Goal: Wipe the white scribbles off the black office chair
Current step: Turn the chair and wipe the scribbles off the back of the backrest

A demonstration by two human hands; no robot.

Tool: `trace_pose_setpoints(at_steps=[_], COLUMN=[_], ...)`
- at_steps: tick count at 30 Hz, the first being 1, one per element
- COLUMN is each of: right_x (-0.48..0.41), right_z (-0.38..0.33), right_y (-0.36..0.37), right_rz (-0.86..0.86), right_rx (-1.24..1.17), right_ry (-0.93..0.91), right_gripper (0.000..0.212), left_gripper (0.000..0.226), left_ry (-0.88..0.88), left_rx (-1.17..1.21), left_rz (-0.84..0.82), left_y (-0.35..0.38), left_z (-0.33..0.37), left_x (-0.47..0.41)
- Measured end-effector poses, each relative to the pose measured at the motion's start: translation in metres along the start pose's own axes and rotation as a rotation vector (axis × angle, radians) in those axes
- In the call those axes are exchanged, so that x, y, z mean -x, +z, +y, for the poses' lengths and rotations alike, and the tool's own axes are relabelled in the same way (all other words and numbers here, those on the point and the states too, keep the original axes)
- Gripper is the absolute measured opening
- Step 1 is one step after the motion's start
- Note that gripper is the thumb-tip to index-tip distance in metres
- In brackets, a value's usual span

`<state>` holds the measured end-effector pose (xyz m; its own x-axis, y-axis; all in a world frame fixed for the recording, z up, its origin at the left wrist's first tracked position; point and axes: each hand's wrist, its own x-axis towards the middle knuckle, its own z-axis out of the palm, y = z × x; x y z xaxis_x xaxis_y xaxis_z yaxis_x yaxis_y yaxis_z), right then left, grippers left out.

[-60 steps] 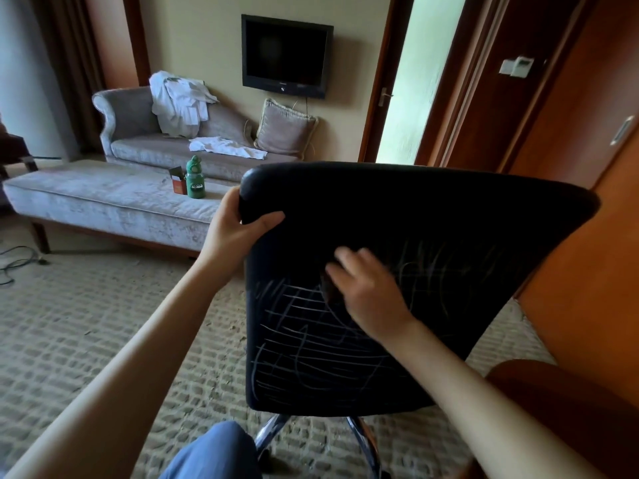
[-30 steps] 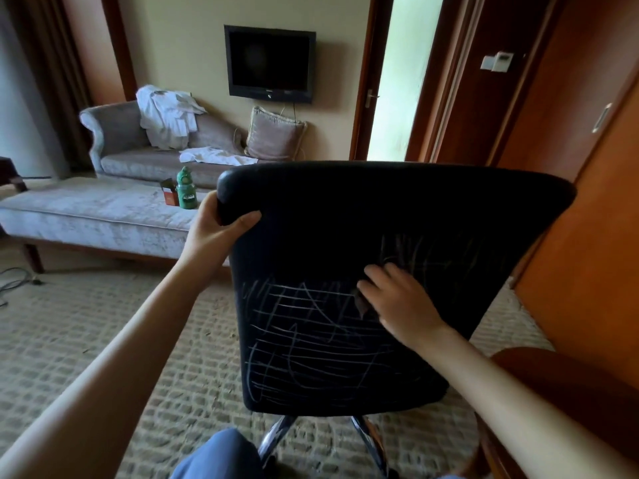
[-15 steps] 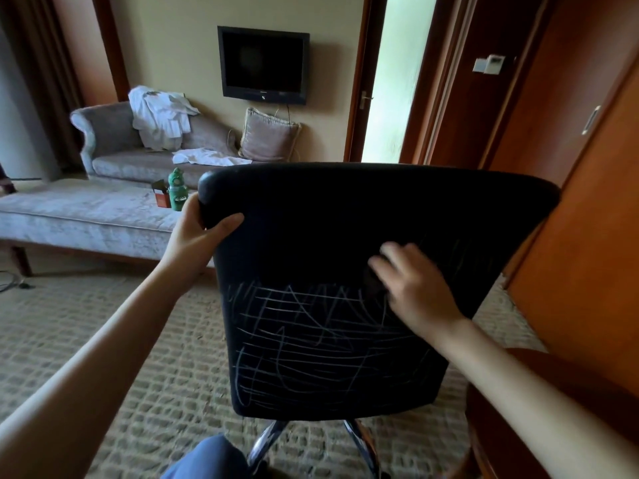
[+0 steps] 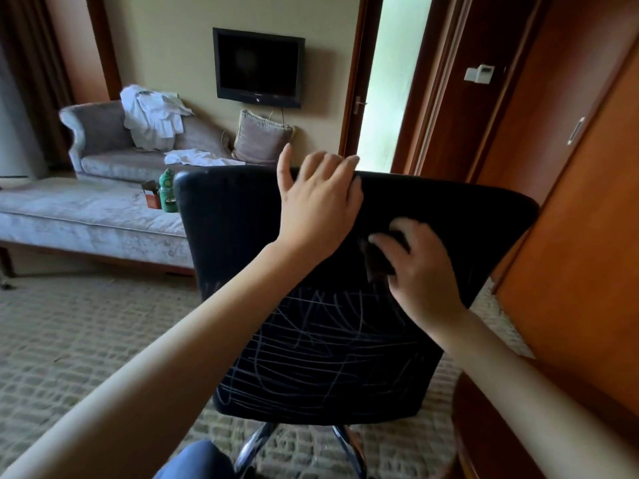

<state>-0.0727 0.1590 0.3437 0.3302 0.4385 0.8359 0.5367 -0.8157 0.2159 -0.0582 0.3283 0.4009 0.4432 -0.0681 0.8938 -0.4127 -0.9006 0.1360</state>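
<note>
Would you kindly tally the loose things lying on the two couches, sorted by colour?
White: 2, draped clothes and flat cloth
Green: 1, bottle
Orange: 1, small box
Mauve: 1, cushion
Total: 5

left hand: bare, no rings or watch | right hand: bare | forearms: no sleeves reach them (short or rolled, cannot tell) | knee: blue denim-like trousers
</note>
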Motion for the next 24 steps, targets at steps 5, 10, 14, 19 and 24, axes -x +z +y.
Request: trace_pose_setpoints(at_steps=[5, 10, 14, 19, 24], right_x=[-0.003, 0.044, -0.003, 0.052, 0.049], right_z=[-0.007, -0.008, 0.015, 0.010, 0.009], right_y=[0.020, 0.032, -0.008, 0.025, 0.012], right_rz=[0.054, -0.213, 0.141, -0.198, -0.196], right_rx=[0.041, 0.098, 0.096, 0.223, 0.147], right_ry=[-0.018, -0.060, 0.068, -0.054, -0.058], right_gripper=[0.027, 0.041, 0.033, 0.036, 0.032], left_gripper=[0.034, 0.032, 0.030, 0.028, 0.027], left_ry=[0.006, 0.005, -0.008, 0.015, 0.044], left_rx=[-0.084, -0.100, -0.093, -0.050, -0.005], left_rz=[0.078, 0.107, 0.135, 0.140, 0.126], left_y=[0.008, 0.004, 0.005, 0.002, -0.003], left_z=[-0.003, -0.007, -0.012, -0.022, -0.030], left_x=[-0.004, -0.002, -0.003, -0.003, 0.000])
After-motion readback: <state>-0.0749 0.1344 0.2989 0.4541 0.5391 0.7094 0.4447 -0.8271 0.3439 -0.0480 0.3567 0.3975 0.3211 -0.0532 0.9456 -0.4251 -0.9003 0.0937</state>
